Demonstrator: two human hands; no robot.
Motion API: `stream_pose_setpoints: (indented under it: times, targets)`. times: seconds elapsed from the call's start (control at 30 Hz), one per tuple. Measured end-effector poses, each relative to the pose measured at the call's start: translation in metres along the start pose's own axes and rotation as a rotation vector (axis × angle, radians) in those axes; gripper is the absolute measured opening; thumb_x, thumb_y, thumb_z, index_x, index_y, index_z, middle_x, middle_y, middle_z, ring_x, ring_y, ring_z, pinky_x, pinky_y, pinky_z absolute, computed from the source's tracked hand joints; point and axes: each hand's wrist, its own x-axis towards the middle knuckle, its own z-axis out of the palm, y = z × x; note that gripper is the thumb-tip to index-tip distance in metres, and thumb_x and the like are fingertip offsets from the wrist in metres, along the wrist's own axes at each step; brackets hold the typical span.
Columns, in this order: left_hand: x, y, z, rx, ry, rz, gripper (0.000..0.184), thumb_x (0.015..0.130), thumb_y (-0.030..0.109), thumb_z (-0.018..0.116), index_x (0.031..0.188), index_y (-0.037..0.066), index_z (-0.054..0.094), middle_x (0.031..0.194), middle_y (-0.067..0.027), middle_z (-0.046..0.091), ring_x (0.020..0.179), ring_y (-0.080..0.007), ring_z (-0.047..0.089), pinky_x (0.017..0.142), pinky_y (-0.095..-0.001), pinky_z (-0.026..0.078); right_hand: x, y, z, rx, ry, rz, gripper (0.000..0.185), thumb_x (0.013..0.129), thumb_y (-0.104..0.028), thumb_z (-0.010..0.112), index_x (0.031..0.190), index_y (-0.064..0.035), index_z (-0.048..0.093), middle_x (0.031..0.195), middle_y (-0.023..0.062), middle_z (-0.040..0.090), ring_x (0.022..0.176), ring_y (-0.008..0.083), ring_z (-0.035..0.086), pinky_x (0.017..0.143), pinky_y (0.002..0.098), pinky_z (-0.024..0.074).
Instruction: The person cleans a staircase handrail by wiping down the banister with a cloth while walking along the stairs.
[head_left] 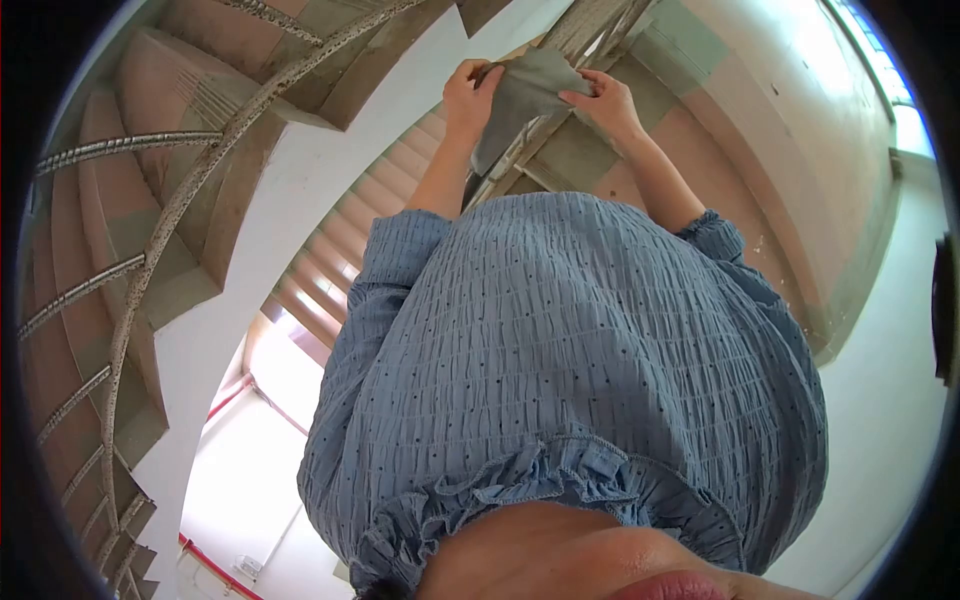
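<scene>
A grey cloth [535,88] is stretched between my hands at arm's length, near the top of the head view. My left hand [468,100] pinches its left edge between thumb and fingers. On the opposite side, my right hand [607,102] grips the cloth's upper right edge. One part of the cloth hangs down below my left hand. Behind it runs a narrow metal rail [515,150], partly covered by the cloth; whether the two touch I cannot tell.
Concrete stairs [245,165] with a speckled metal railing [180,200] curve down the left side. Beyond a white slanted edge [300,185] lie more steps [345,225]. A pale wall [890,330] stands at right. Red pipes [215,568] show at lower left.
</scene>
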Motion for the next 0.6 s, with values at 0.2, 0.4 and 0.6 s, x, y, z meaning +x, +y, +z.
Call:
stream_pose_setpoints:
  times: [0.2, 0.4, 0.6]
  targets:
    - [-0.008, -0.015, 0.004, 0.113, 0.072, -0.148, 0.031, 0.085, 0.029, 0.077, 0.101, 0.003, 0.068, 0.089, -0.0127, 0.07, 0.086, -0.0288, 0.066, 0.082, -0.0401, 0.05, -0.013, -0.033, 0.008, -0.186, 0.041, 0.027, 0.068, 0.074, -0.035, 0.087, 0.127, 0.0009, 0.065, 0.116, 0.017, 0.068, 0.103, 0.0218, 0.066, 0.086, 0.0338, 0.0528]
    - [-0.047, -0.028, -0.01, 0.497, 0.217, 0.182, 0.038, 0.084, 0.031, 0.076, 0.112, 0.008, 0.064, 0.111, -0.015, 0.063, 0.108, -0.0349, 0.055, 0.094, -0.044, 0.043, -0.011, -0.01, 0.01, -0.155, 0.092, 0.0, 0.071, 0.074, -0.038, 0.087, 0.13, -0.0025, 0.063, 0.111, 0.0167, 0.067, 0.102, 0.026, 0.065, 0.088, 0.0383, 0.0522]
    - [-0.112, -0.017, -0.005, 0.478, -0.102, 0.142, 0.034, 0.082, 0.022, 0.076, 0.111, 0.009, 0.064, 0.112, -0.0125, 0.062, 0.11, -0.0353, 0.054, 0.094, -0.0445, 0.044, -0.015, -0.003, -0.003, -0.15, 0.114, -0.146, 0.055, 0.082, -0.031, 0.081, 0.13, -0.0156, 0.06, 0.114, 0.0198, 0.067, 0.102, 0.0318, 0.066, 0.088, 0.0402, 0.0521]
